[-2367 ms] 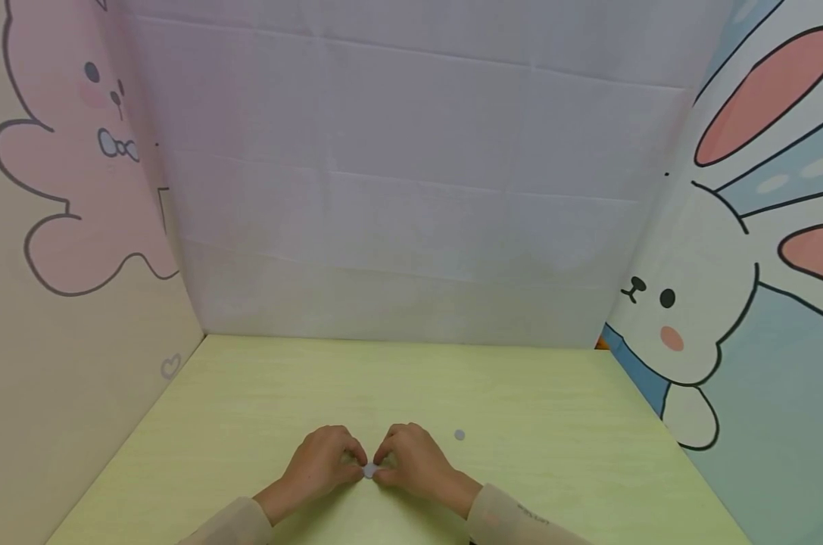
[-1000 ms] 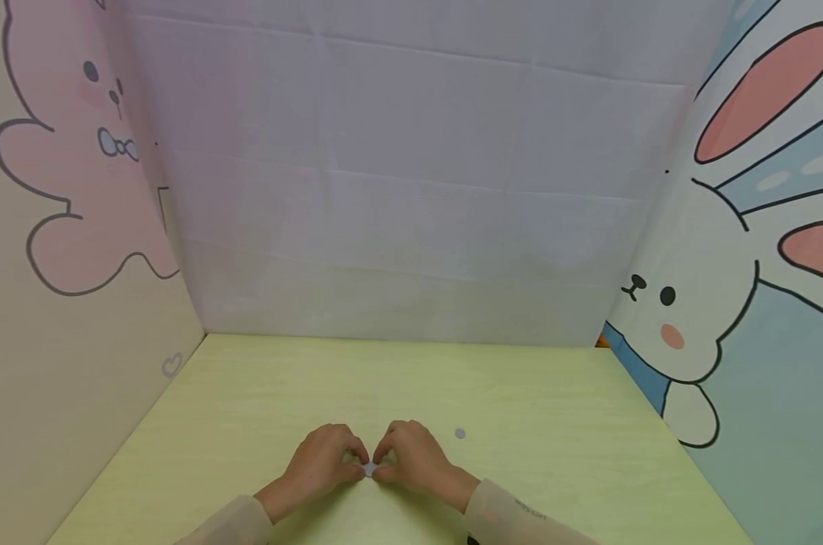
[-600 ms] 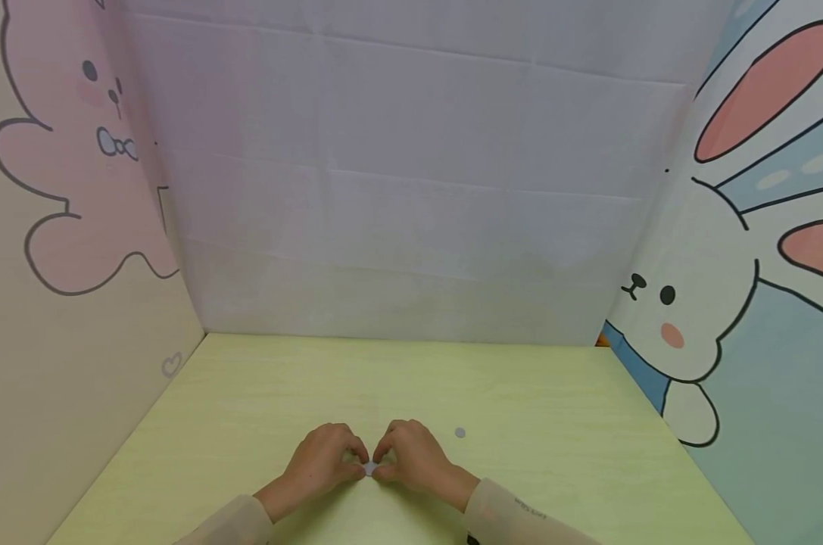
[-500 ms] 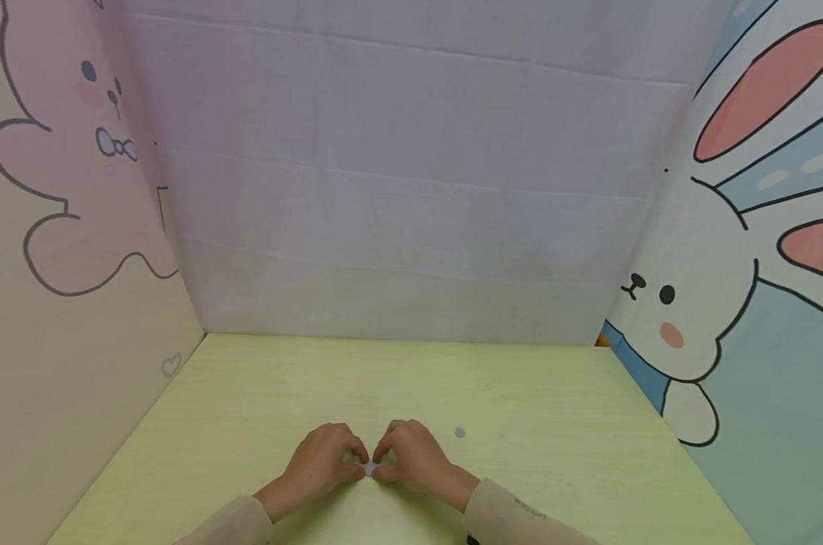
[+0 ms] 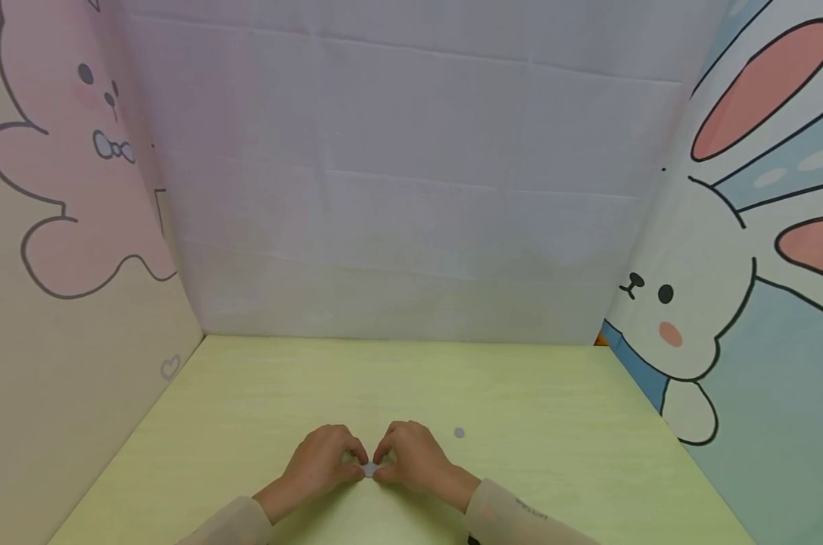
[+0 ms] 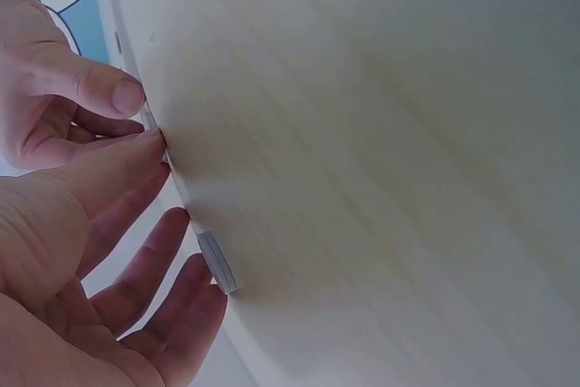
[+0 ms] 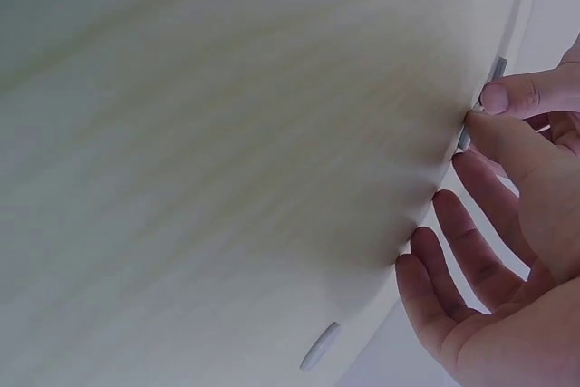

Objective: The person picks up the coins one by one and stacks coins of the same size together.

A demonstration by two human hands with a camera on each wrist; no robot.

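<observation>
A small flat grey disc (image 5: 370, 470) lies on the table (image 5: 302, 378) between my two hands in the head view. My left hand (image 5: 324, 462) pinches its left edge with thumb and fingertips, and my right hand (image 5: 413, 460) does the same from the right. In the left wrist view, a thicker grey piece like a short stack of discs (image 6: 217, 263) sits by the left hand's outer fingertips; that hand hides it in the head view. Another grey disc (image 5: 459, 433) lies flat to the right, beyond my right hand, and shows low in the right wrist view too.
A pale cloth wall (image 5: 411, 189) rises along the table's far edge. Side panels flank the table, the left with a pink cartoon figure (image 5: 104, 204) and the right with a white rabbit (image 5: 697, 303).
</observation>
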